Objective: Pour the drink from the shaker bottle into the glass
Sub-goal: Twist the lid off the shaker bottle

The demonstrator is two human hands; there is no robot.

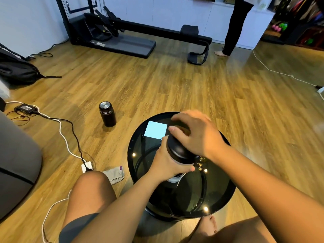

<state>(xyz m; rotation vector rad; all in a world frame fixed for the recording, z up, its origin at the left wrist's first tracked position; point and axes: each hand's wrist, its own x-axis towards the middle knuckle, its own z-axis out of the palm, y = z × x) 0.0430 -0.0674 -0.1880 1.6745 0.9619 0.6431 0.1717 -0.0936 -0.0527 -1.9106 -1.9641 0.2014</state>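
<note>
A shaker bottle [177, 151] with a black upper part and a pale lower body is held above the round black glass table [140, 165]. My left hand [166, 163] grips its body from the left, fingers wrapped round the pale part. My right hand [194, 134] sits over the black lid, thumb and fingers curled round its top. A clear glass [201, 163] shows only partly on the table, just right of the bottle and under my right wrist.
A light blue square card [155, 129] lies at the table's far side. A dark flask [107, 114] stands on the wooden floor to the left. Cables and a power strip [87, 166] lie left, a grey cloth [114, 174] beside my knee. A person stands far right.
</note>
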